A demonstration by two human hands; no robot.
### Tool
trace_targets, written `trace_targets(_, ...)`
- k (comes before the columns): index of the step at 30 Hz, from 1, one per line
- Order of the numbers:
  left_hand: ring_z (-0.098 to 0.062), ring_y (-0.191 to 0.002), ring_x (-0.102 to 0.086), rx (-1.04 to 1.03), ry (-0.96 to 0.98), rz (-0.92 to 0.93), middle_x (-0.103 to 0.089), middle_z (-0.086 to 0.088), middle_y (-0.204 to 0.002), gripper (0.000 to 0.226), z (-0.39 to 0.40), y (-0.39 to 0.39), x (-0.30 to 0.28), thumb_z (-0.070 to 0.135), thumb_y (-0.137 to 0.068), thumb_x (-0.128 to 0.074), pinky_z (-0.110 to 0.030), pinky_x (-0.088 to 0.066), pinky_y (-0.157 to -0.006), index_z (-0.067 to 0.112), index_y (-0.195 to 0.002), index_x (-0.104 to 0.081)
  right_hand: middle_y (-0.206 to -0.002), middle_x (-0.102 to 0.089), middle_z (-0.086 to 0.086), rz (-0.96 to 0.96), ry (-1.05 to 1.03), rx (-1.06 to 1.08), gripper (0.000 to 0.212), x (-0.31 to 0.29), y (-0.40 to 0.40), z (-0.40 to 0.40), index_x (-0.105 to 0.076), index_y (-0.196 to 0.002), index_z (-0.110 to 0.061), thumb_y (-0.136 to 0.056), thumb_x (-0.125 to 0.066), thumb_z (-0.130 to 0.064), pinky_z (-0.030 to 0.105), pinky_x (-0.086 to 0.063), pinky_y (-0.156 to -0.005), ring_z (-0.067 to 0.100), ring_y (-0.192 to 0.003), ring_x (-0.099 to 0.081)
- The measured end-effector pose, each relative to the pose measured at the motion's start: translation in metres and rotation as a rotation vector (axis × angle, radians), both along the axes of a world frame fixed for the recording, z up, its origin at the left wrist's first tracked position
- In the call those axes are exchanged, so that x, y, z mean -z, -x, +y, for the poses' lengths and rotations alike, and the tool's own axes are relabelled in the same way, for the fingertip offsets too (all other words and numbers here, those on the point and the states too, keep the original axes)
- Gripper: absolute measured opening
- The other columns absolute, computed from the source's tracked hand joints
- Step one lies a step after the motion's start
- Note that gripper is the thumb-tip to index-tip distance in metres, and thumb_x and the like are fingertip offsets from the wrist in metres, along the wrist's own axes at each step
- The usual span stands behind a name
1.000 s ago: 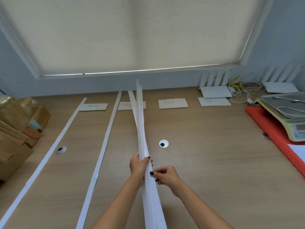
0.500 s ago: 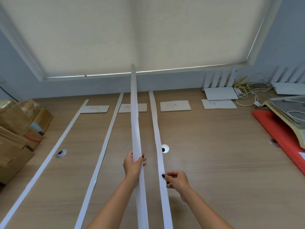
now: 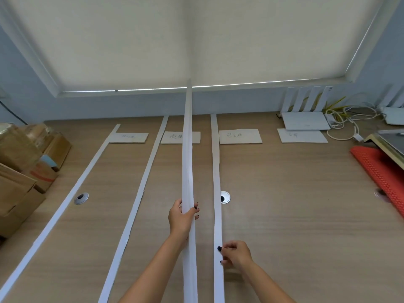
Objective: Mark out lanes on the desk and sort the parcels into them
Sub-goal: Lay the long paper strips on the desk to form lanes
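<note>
Three long white paper strips lie on the wooden desk (image 3: pixel 295 215) as lane lines: a left strip (image 3: pixel 65 204), a second strip (image 3: pixel 140 193) and a third strip (image 3: pixel 216 171). My left hand (image 3: pixel 182 217) grips a further bundle of white strips (image 3: pixel 188 149), raised off the desk and pointing away from me. My right hand (image 3: pixel 235 254) pinches the right edge of the third strip near me. Small labelled cards (image 3: pixel 240 136) lie across the far ends of the lanes. Brown cardboard parcels (image 3: pixel 19 171) are piled at the desk's left edge.
Two round cable grommets (image 3: pixel 225 196) sit in the desk. At the back right stand white routers (image 3: pixel 305 120) with tangled cables (image 3: pixel 347 123). A red mat (image 3: pixel 380 171) under a scale (image 3: pixel 391 143) fills the right edge. A window blind hangs behind the desk.
One strip left the bundle and now lies flat on the desk on the right. My right hand followed it down to the desk; my left hand keeps the remaining strips raised.
</note>
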State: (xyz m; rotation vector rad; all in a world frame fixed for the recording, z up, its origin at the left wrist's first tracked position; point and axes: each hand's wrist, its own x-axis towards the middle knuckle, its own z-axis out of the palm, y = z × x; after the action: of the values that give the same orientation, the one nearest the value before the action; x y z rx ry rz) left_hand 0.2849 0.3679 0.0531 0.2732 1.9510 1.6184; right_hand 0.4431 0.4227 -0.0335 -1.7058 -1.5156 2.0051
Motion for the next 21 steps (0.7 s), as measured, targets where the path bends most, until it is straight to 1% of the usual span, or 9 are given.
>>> trace_targets(3, -0.022, -0.084, -0.069, 0.01, -0.006, -0.014, -0.069, -0.008, -0.095, 0.024, 0.001, 0.002, 0.004, 0.004, -0.082, -0.065, -0.028, -0.056, -0.065, 0.018, -0.1, -0.055, -0.063, -0.063, 0.011, -0.034, -0.019, -0.015, 0.003, 0.0, 0.003, 0.004, -0.062, -0.082, -0.002, -0.081, -0.064, 0.001, 0.032, -0.058, -0.062, 0.019, -0.042, -0.06)
trace_targets(4, -0.022, -0.085, -0.069, 0.015, -0.005, -0.019, -0.068, -0.008, -0.096, 0.027, 0.001, 0.003, 0.005, 0.005, -0.082, -0.066, -0.029, -0.057, -0.066, 0.018, -0.102, -0.054, -0.065, -0.063, 0.011, -0.044, -0.031, -0.021, 0.005, -0.002, 0.005, 0.006, -0.062, -0.083, -0.002, -0.081, -0.062, 0.002, 0.032, -0.058, -0.059, 0.019, -0.042, -0.059)
trace_targets(6, -0.022, -0.085, -0.069, 0.025, -0.001, -0.024, -0.068, -0.009, -0.097, 0.028, 0.002, 0.003, 0.006, 0.006, -0.082, -0.066, -0.031, -0.057, -0.069, 0.019, -0.104, -0.053, -0.073, -0.063, 0.01, -0.046, -0.07, -0.036, 0.009, -0.007, 0.007, 0.01, -0.062, -0.09, -0.001, -0.081, -0.063, 0.001, 0.029, -0.056, -0.053, 0.018, -0.048, -0.059)
trace_targets(9, -0.021, -0.083, -0.07, 0.044, -0.008, -0.047, -0.069, -0.009, -0.096, 0.026, 0.006, -0.001, 0.008, 0.004, -0.082, -0.065, -0.031, -0.057, -0.068, 0.019, -0.101, -0.055, -0.088, -0.06, 0.01, -0.045, -0.141, -0.061, 0.019, -0.018, 0.005, 0.014, -0.061, -0.101, -0.002, -0.083, -0.065, -0.006, 0.024, -0.053, -0.049, 0.017, -0.06, -0.058)
trace_targets(12, -0.022, -0.084, -0.07, 0.072, -0.017, -0.063, -0.07, -0.008, -0.096, 0.027, 0.015, -0.013, 0.008, 0.004, -0.08, -0.065, -0.032, -0.057, -0.07, 0.013, -0.104, -0.057, -0.096, -0.064, 0.01, 0.091, -0.081, -0.062, 0.015, -0.038, 0.003, 0.018, -0.065, -0.1, -0.006, -0.087, -0.058, -0.009, 0.023, -0.051, -0.052, 0.017, -0.064, -0.06)
trace_targets(15, -0.024, -0.083, -0.07, 0.099, -0.022, -0.077, -0.071, -0.009, -0.095, 0.026, 0.024, -0.036, 0.008, 0.004, -0.078, -0.066, -0.037, -0.057, -0.074, 0.015, -0.101, -0.058, -0.091, -0.069, 0.007, 0.295, 0.076, -0.127, 0.02, -0.064, -0.003, 0.018, -0.068, -0.099, -0.01, -0.087, -0.052, -0.011, 0.024, -0.053, -0.06, 0.018, -0.072, -0.064)
trace_targets(17, -0.027, -0.082, -0.069, 0.109, -0.036, -0.094, -0.072, -0.009, -0.093, 0.025, 0.03, -0.056, 0.007, 0.003, -0.077, -0.066, -0.038, -0.057, -0.073, 0.017, -0.098, -0.06, -0.086, -0.069, 0.006, 0.402, 0.116, -0.186, 0.022, -0.077, -0.013, 0.019, -0.069, -0.092, -0.009, -0.086, -0.048, -0.011, 0.029, -0.054, -0.068, 0.02, -0.077, -0.064)
trace_targets(19, -0.027, -0.084, -0.069, 0.125, -0.056, -0.102, -0.072, -0.007, -0.091, 0.026, 0.037, -0.078, 0.006, 0.002, -0.078, -0.063, -0.037, -0.058, -0.073, 0.017, -0.099, -0.06, -0.083, -0.067, 0.005, 0.426, 0.07, -0.21, 0.022, -0.084, -0.028, 0.023, -0.07, -0.09, -0.01, -0.086, -0.049, -0.011, 0.032, -0.055, -0.073, 0.019, -0.076, -0.064)
trace_targets(21, -0.025, -0.085, -0.069, 0.138, -0.066, -0.111, -0.072, -0.005, -0.091, 0.024, 0.047, -0.099, 0.004, 0.003, -0.08, -0.061, -0.037, -0.058, -0.074, 0.017, -0.099, -0.061, -0.083, -0.068, 0.003, 0.365, -0.016, -0.196, 0.021, -0.087, -0.048, 0.031, -0.07, -0.097, -0.008, -0.086, -0.051, -0.01, 0.027, -0.052, -0.066, 0.014, -0.071, -0.063)
